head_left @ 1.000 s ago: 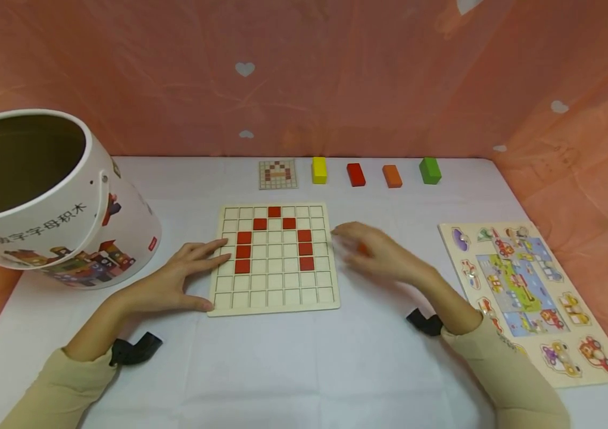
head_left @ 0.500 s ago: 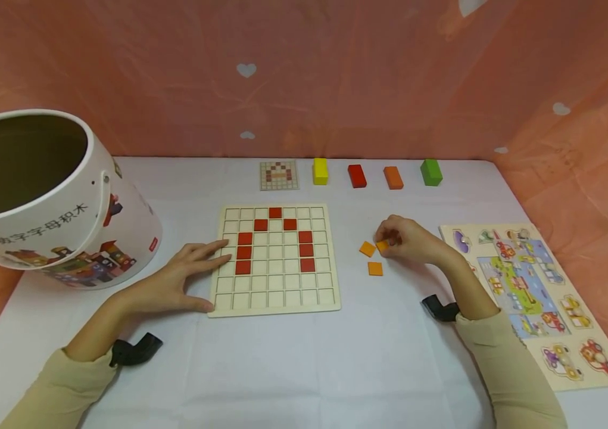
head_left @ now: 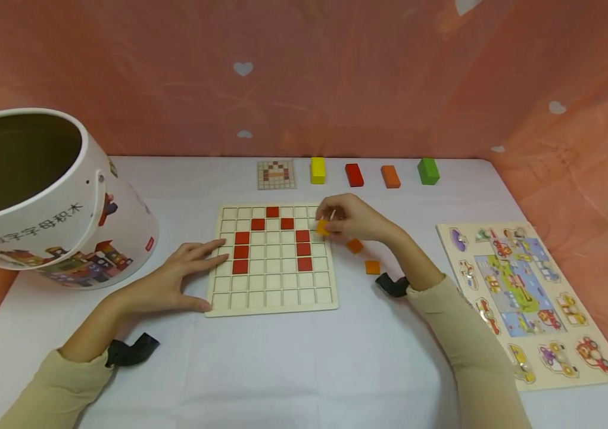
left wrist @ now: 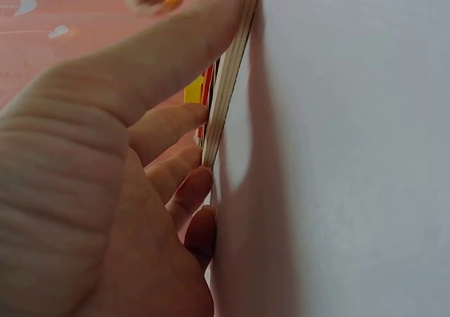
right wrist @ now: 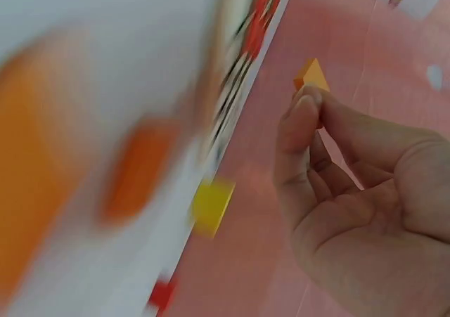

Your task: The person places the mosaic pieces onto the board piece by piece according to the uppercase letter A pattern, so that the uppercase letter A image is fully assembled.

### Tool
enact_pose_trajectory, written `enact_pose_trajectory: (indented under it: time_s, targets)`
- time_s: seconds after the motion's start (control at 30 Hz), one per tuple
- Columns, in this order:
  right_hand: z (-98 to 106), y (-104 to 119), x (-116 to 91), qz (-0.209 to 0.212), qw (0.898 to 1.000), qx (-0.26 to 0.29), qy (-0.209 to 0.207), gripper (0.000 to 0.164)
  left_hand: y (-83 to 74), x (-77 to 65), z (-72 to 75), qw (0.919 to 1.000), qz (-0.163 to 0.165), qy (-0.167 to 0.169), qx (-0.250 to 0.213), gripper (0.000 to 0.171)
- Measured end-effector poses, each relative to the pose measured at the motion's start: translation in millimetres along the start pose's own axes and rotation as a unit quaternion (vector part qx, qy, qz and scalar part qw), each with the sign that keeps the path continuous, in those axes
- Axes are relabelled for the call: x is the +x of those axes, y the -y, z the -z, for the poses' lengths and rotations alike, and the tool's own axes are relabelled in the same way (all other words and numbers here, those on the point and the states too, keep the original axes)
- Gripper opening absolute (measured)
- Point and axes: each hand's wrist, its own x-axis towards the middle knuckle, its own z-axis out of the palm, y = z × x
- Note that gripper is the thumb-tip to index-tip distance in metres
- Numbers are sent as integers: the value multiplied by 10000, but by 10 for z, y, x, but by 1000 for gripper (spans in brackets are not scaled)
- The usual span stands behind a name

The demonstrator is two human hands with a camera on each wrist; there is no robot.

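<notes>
A square wooden grid board (head_left: pixel 274 301) lies mid-table, with several red square tiles (head_left: pixel 240 251) set in its cells in an arch-like pattern. My left hand (head_left: pixel 175 280) rests at the board's left edge, fingers spread and touching it; the left wrist view shows thumb and fingertips against the board's side (left wrist: pixel 232 71). Over the board's upper right part, my right hand (head_left: pixel 354 217) pinches an orange square tile (right wrist: pixel 311 74) between thumb and index finger. Two more orange tiles lie on the table right of the board, one (head_left: pixel 355 245) close under the hand, the other (head_left: pixel 372 267) nearer me.
Behind the board lie a small pattern card (head_left: pixel 276 174) and a row of blocks: yellow (head_left: pixel 317 170), red (head_left: pixel 354 175), orange (head_left: pixel 390 177) and green (head_left: pixel 429 171). A large white bucket (head_left: pixel 121 238) stands at left. A wooden picture puzzle (head_left: pixel 534 304) lies at right.
My right hand went from beside the board to the orange tiles on its right, picked one up and carried it left over the board's upper right. My left hand has stayed put.
</notes>
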Motion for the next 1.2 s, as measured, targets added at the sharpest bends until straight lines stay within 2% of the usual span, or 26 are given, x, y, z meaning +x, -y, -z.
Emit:
enact_pose_trajectory:
  time_s: [0.1,0.2,0.3,0.43,0.63,0.9,1.07,1.2]
  targets:
    - [-153,196,280,330,9982,196,461,11,1,2,-2,10000,50,23,-14,92]
    - [-319,363,496,421,9939,354,958,11,-9,4,4,10000,82,45,-17,92]
    - [-468,477,647,447,9895,388,1321,12,-23,0,12,10000,77,27,-9,91]
    - [-610,544,755,454,9871,177,1525,13,-41,-4,18,10000,89,14,-19,91]
    - [-727,559,785,475,9865,-505,1481,14,-38,-4,11,10000,83,19,-49,90]
    - [-785,582,725,445,9850,-1086,1263,15,-9,0,3,10000,-24,-17,-25,91]
    - [-783,566,640,673,9838,-1223,1121,22,-7,3,-2,10000,-21,-6,-30,91]
    - [-668,520,465,740,9885,-1105,724,24,-14,6,-1,10000,6,-9,-27,91]
